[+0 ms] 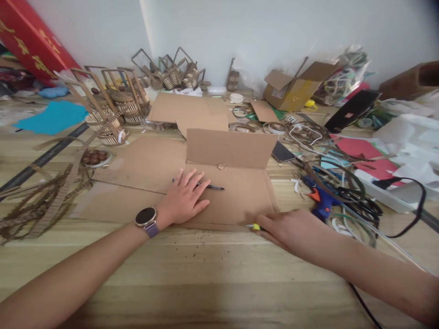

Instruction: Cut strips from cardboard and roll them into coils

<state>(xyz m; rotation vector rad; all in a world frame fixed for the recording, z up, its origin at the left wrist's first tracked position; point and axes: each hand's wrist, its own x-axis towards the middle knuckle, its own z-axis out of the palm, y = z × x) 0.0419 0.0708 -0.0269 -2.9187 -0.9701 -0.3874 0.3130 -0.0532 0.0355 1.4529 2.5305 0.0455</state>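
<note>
My left hand [184,197], with a watch on its wrist, lies flat and open on a brown cardboard sheet [240,196], fingers spread, resting on a dark pen [214,187]. My right hand [288,227] is closed around a small yellow-tipped tool [255,226] at the sheet's near edge; only the tool's tip shows and it is slightly blurred. A folded cardboard flap [229,148] stands up just behind both hands.
A blue glue gun [320,199] and tangled cardboard strips lie to the right. Woven cardboard baskets [116,109] stand at the back left, a small box [295,89] at the back right. A dish of nuts [95,157] and loose strips [37,205] sit left.
</note>
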